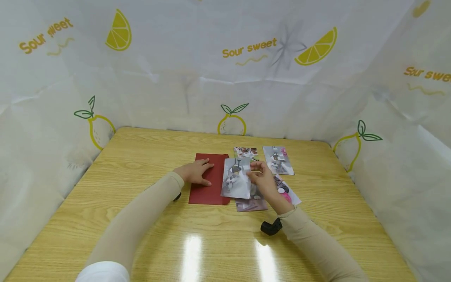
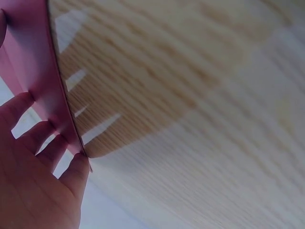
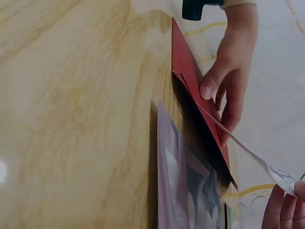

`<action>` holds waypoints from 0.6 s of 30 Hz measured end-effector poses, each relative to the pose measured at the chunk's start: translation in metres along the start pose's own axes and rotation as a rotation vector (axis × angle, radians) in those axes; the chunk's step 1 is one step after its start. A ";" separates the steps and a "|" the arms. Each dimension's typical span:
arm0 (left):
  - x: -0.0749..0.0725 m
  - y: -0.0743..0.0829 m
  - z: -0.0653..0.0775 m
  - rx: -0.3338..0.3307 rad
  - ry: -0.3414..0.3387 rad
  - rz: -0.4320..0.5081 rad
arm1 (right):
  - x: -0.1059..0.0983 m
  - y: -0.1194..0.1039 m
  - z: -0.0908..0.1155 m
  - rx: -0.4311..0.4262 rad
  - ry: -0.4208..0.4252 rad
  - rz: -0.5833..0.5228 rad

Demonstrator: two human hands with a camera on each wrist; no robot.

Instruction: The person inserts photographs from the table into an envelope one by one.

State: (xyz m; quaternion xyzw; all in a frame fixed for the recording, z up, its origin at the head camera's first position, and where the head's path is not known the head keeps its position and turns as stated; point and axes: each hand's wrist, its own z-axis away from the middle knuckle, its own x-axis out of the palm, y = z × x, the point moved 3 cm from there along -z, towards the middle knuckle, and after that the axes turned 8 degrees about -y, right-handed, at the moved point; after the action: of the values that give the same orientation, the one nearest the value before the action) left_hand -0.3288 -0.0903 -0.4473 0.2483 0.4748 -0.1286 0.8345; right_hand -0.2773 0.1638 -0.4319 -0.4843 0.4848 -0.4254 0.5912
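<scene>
A grey, rectangular paper print [image 1: 235, 184], pinched by the right hand [image 1: 264, 182], at the right edge of a red, rectangular paper envelope [image 1: 206, 196] beneath the spread left hand [image 1: 195, 172]. We judge the print light, flexible, easily creased, best held by its edges.

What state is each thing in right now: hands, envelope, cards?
Red envelope: right edge appears parted
Left hand: fingers spread, touching the red envelope
Held card: tilted, overlapping the red envelope's right edge; insertion unclear
Right hand: pinching the held card
Upper-right card: flat, fully visible
Other cards: lying down, partly hidden
</scene>
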 end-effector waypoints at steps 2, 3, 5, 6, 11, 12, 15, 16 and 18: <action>0.000 0.000 0.000 -0.002 -0.002 0.000 | 0.002 0.001 0.002 -0.001 -0.003 0.002; 0.000 0.000 -0.001 -0.004 -0.005 -0.001 | 0.002 0.001 0.002 -0.002 -0.009 0.001; 0.001 -0.001 -0.002 -0.006 -0.006 0.000 | 0.004 0.003 0.003 -0.003 -0.016 0.008; 0.001 -0.001 -0.002 -0.007 -0.007 0.000 | 0.005 0.003 0.004 -0.003 -0.016 0.015; 0.001 -0.002 -0.004 -0.012 -0.008 -0.003 | 0.007 0.005 0.005 0.013 -0.009 0.052; 0.001 -0.002 -0.004 -0.010 -0.007 -0.003 | 0.007 0.006 0.005 0.019 -0.007 0.056; 0.000 -0.001 -0.003 -0.006 -0.006 -0.005 | 0.008 0.006 0.006 0.037 -0.003 0.076; 0.000 -0.001 -0.003 -0.004 -0.005 -0.006 | 0.008 0.006 0.006 0.044 -0.001 0.085; 0.000 0.000 -0.002 -0.001 -0.003 -0.005 | 0.008 0.006 0.006 0.056 -0.002 0.103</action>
State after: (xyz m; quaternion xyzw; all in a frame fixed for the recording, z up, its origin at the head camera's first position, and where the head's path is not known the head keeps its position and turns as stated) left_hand -0.3300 -0.0891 -0.4478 0.2462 0.4740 -0.1309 0.8352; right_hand -0.2699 0.1584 -0.4388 -0.4423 0.4966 -0.4074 0.6260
